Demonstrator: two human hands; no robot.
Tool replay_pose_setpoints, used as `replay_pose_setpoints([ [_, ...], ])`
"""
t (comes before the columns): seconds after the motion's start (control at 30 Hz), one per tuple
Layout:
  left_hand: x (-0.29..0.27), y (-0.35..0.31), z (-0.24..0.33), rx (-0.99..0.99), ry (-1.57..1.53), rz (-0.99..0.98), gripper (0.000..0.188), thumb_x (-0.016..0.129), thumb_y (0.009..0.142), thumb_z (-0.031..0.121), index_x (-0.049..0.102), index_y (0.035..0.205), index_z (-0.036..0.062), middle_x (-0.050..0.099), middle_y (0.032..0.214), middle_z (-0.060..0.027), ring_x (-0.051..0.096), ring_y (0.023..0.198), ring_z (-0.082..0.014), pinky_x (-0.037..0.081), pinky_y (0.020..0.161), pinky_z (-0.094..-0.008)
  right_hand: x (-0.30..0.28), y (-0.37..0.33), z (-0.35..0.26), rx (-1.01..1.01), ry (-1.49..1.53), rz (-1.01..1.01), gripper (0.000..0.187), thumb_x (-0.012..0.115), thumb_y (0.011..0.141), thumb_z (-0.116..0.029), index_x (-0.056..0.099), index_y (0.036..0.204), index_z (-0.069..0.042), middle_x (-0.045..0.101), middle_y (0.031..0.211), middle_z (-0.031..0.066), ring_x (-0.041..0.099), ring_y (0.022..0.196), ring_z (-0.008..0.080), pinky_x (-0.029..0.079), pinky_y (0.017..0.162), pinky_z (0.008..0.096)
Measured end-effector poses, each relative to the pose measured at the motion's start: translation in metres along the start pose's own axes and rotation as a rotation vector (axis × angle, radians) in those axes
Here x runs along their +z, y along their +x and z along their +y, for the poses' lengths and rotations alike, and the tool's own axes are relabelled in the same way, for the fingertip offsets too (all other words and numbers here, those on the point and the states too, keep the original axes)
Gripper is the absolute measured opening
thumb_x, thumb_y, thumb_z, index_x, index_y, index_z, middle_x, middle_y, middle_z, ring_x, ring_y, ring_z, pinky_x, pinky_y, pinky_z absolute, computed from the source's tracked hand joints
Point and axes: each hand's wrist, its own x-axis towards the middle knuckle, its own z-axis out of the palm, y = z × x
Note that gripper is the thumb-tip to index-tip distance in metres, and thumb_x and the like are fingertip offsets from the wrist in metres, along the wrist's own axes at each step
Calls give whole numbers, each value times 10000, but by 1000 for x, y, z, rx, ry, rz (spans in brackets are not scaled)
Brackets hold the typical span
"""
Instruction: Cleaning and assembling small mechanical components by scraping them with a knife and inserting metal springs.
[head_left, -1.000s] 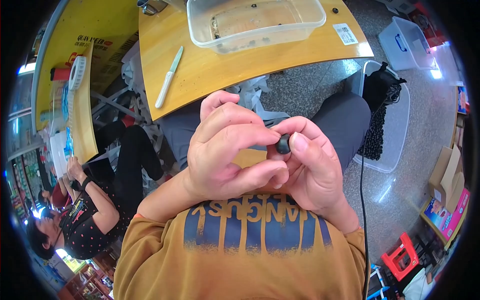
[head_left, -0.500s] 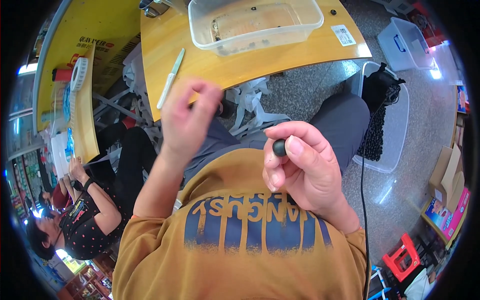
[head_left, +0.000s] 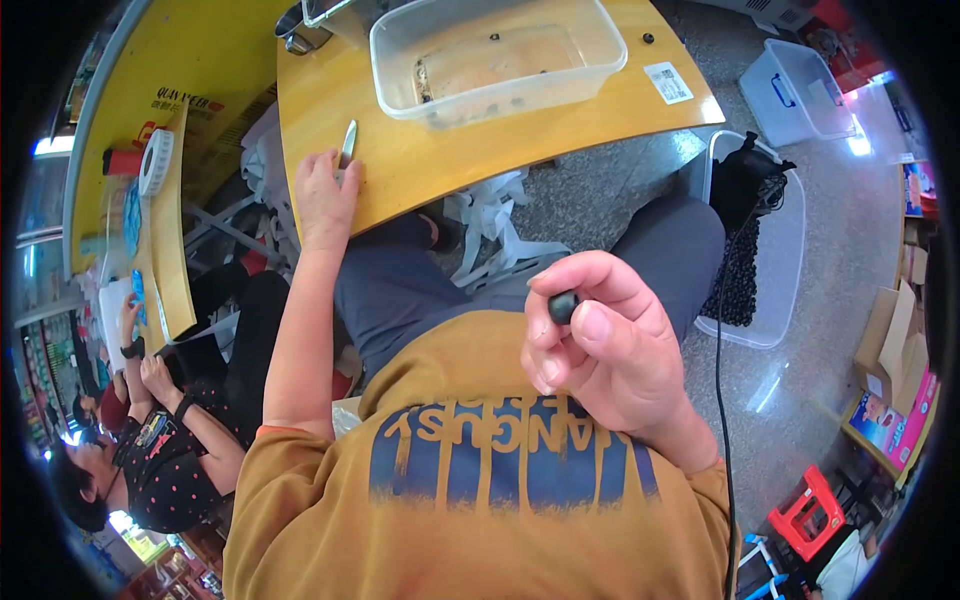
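Observation:
On the left part of the wooden table lies a small knife [head_left: 348,145], its blade pointing away from me. My left hand [head_left: 325,205] is closed over its handle, which the fingers mostly hide. In front of my chest, my right hand [head_left: 630,345] pinches a small, round, smooth black piece [head_left: 562,307] between thumb and forefinger. The other fingers of that hand are curled. A translucent plastic tub [head_left: 500,110] on the table holds a few small dark bits.
One black piece [head_left: 648,38] and a white label [head_left: 668,83] are on the table's right. A clear bin [head_left: 790,300] of many black pieces stands on the floor beside my right leg. A black cable [head_left: 722,420] hangs at my right. Another person [head_left: 170,440] sits at left.
My left hand has moved forward and left from above my lap onto the knife's handle. My right hand still holds the black piece, slightly turned. The view has shifted a little.

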Motion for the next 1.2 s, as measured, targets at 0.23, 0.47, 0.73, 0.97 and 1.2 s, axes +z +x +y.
replay_pose_setpoints([
  [0.23,-4,-3,-4,37,173,-80,145,543,803,160,574,868,33,547,821,-144,530,792,-320,442,692,-405,6,0,-8,-15,2,9,234,485,888,-195,463,1033,-14,514,807,98,501,613,144,407,551,271],
  [0.47,-51,42,-28,-894,-926,-68,132,460,887,180,497,887,52,491,715,-53,517,563,-168,418,454,-264,8,-1,-16,-20,70,-72,255,446,917,-206,478,1061,2,517,788,65,481,635,98,415,616,209],
  [0.73,-142,53,97,-579,-1415,-213,168,455,907,203,497,841,54,467,584,-4,402,393,-60,323,345,-185,4,2,-10,-110,40,-42,276,383,939,-228,461,1073,0,470,721,52,408,575,91,363,568,201],
  [0.97,-155,3,194,-248,-1364,-697,147,531,859,72,529,980,-10,542,788,-14,537,657,-76,439,585,-185,3,2,-6,-199,-86,30,270,361,938,-282,427,1051,-46,408,617,29,340,465,83,306,449,224],
  [1.2,-137,1,208,153,-1079,-631,305,726,709,141,580,923,-18,583,726,-50,557,573,-69,449,514,-197,0,-3,-2,-207,-184,192,299,400,917,-271,491,972,9,495,740,42,442,592,85,406,570,216],
])
